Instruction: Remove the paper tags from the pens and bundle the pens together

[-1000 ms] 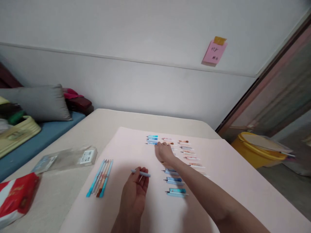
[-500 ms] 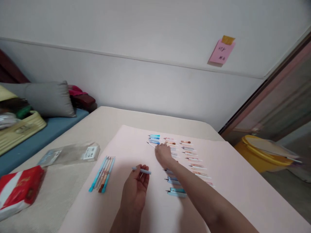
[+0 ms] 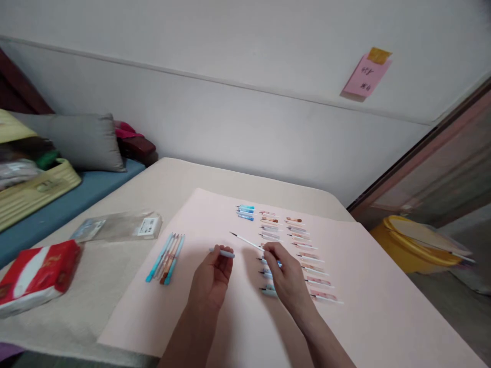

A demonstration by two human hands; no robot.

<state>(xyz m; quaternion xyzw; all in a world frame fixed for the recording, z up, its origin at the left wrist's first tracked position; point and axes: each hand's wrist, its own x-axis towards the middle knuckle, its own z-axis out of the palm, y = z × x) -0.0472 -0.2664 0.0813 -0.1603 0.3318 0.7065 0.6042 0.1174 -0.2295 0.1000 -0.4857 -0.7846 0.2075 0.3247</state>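
A pale blue pen barrel point(image 3: 227, 253) rests between the thumb and fingers of my left hand point(image 3: 210, 283), palm turned up. My right hand point(image 3: 287, 273) pinches the end of a white pen refill point(image 3: 247, 241); its dark tip points left and away, just beyond the barrel and apart from it. Under and around my right hand lie rows of barrels with refills, among them a pink barrel point(image 3: 320, 281) and a blue barrel point(image 3: 245, 217). Part of the nearest row is hidden by that hand. Left of my left hand, several pens point(image 3: 168, 258) lie side by side.
Pink paper point(image 3: 130, 317) covers much of the table point(image 3: 192, 171). At the left are a clear plastic bag point(image 3: 123, 226) and a red-and-white packet point(image 3: 38, 276). Beyond stand a cushion point(image 3: 92, 143) and a yellow basket point(image 3: 42, 189). A yellow bucket point(image 3: 410, 245) is at right.
My right hand has drawn back toward me from the far rows, bringing the white refill with it. My left hand still holds the pale blue barrel. The view has shifted slightly.
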